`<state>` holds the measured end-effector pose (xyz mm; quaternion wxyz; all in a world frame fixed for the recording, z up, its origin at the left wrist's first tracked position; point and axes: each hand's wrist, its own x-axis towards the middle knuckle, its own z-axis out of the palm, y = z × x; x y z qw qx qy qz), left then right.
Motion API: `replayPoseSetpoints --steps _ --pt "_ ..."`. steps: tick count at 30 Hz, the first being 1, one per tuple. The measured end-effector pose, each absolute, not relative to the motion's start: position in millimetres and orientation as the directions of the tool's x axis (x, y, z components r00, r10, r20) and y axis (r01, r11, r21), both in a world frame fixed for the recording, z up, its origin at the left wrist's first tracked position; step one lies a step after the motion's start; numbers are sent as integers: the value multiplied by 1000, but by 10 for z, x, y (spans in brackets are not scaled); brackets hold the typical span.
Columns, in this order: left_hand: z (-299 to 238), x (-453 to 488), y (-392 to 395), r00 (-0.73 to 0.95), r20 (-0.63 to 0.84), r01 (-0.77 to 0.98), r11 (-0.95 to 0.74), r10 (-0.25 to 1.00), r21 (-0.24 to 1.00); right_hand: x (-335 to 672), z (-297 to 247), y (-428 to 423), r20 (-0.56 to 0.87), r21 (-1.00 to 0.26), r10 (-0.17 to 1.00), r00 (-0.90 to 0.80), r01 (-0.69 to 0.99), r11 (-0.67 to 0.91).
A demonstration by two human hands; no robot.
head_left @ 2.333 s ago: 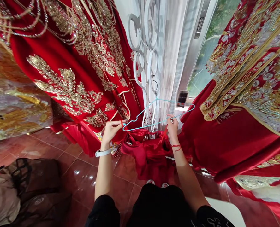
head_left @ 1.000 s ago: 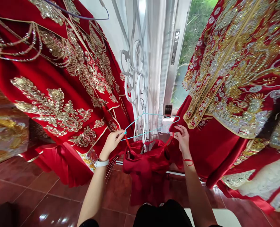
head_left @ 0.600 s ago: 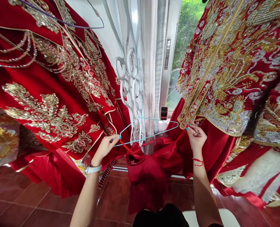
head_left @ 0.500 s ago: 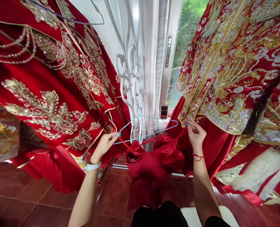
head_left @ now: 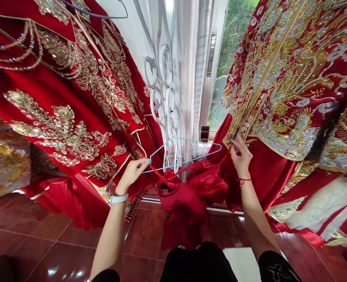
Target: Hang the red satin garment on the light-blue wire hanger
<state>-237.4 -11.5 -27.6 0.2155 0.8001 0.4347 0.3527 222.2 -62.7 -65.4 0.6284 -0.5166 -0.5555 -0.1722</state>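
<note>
A light blue wire hanger [head_left: 187, 150] hangs on a white scrolled metal grille [head_left: 161, 90]. A plain red satin garment [head_left: 185, 199] droops from it by thin red straps. My left hand [head_left: 133, 172] pinches the hanger's left end together with a strap. My right hand [head_left: 240, 154] is closed in a pinch at the hanger's right end, against the gold-trimmed edge of the embroidered red robe on the right [head_left: 284, 90]; what its fingertips grip is hard to make out.
Another red robe with gold embroidery [head_left: 67, 102] hangs at the left. A sheer white curtain [head_left: 187, 70] and a window frame [head_left: 213, 58] stand behind the grille. Below is a glossy dark red tiled floor [head_left: 44, 246].
The satin garment has been lifted from a bunch near the floor and now hangs from the hanger. My right hand moved from the hanger's middle out to its right end.
</note>
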Motion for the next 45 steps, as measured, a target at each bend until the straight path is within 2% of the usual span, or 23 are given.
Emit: replayPoseSetpoints --steps 4,8,13,16,19,22,25,27,34,37,40,45 --pt "-282 -2370 -118 354 384 534 -521 853 666 2320 -659 -583 868 -415 423 258 845 337" --pt "-288 -2387 -112 367 383 520 -529 848 671 2383 -632 -561 864 -402 427 265 874 272" --pt "-295 -2406 -90 377 378 529 -532 846 661 2392 -556 -625 866 -330 480 141 882 336" --pt "-315 -2405 -71 361 386 528 -527 849 666 2380 -571 -613 866 -399 449 222 847 350" --pt "-334 -2398 -57 361 374 540 -519 854 663 2336 -622 -511 832 -528 425 357 744 410" --pt "-347 -2382 -48 364 377 535 -522 852 664 2291 -644 -376 748 -661 526 404 522 539" --pt "-354 -2361 -37 359 392 527 -531 847 664 2289 -603 -288 671 -741 674 309 304 598" --pt "-357 -2354 -27 359 395 529 -533 846 661 2295 -538 -261 630 -777 739 239 220 590" --pt "-335 -2376 -29 362 391 541 -532 847 652 2008 -161 -135 556 -830 823 116 126 543" --pt "-335 -2353 -65 362 390 554 -532 847 640 1830 -57 -74 511 -848 859 -33 146 510" --pt "-371 -2311 -89 351 393 571 -527 850 630 1747 -27 -68 494 -826 861 -119 244 508" --pt "-481 -2205 -52 247 439 607 -491 864 625 1649 -44 -137 520 -649 824 -225 522 553"
